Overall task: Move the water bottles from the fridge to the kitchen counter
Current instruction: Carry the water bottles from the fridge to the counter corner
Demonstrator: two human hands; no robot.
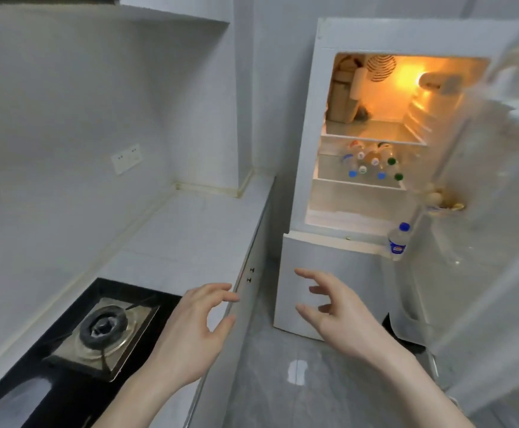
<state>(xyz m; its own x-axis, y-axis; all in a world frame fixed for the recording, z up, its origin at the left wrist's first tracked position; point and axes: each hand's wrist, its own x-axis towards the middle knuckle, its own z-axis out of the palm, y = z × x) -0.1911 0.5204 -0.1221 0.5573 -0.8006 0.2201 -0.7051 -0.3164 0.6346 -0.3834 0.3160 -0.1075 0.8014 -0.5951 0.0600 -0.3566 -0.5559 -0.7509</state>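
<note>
Bare left hand grip released over counter edge, right hand grip released, fingers spread, holding nothing

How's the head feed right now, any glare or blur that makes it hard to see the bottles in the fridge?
Head view: warm glare from the fridge lamp washes out the upper compartment; the bottles on the middle shelf are small and soft, caps visible, labels unreadable; the open door is smeared and bent by wide-angle distortion; both hands are sharp.
</note>
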